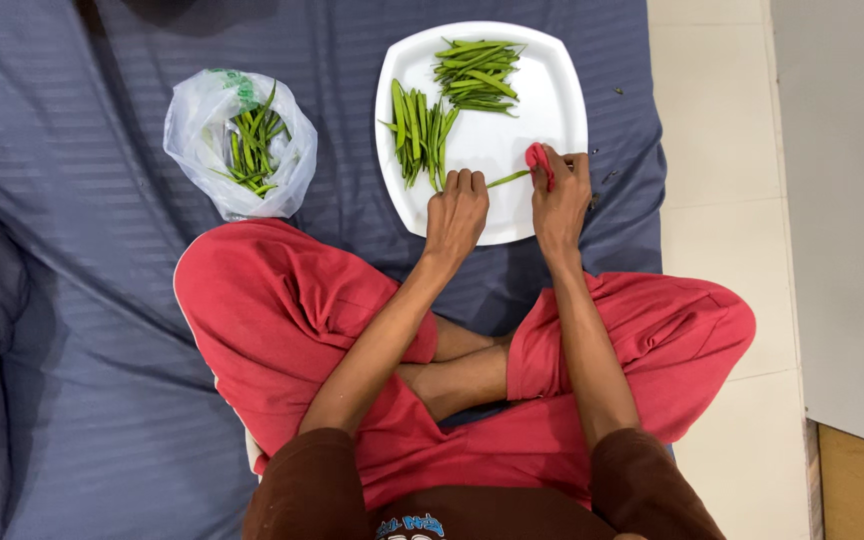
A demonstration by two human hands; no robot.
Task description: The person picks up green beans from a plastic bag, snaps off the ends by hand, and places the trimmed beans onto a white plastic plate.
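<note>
Blue striped bedding (102, 200) gives the white plate (562, 100) a soft footing, so pressure could tip it as the left hand (457, 212) pins a green bean (508, 178) and the right hand (560, 195), closed on a red peeler (538, 160), works near those fingers.

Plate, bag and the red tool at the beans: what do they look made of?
White plate: smooth, faintly glossy, probably plastic or melamine, possibly ceramic. Bag: thin translucent plastic film, crinkled, green beans showing through. Red tool in the right hand: likely plastic handle; blade hidden.
</note>
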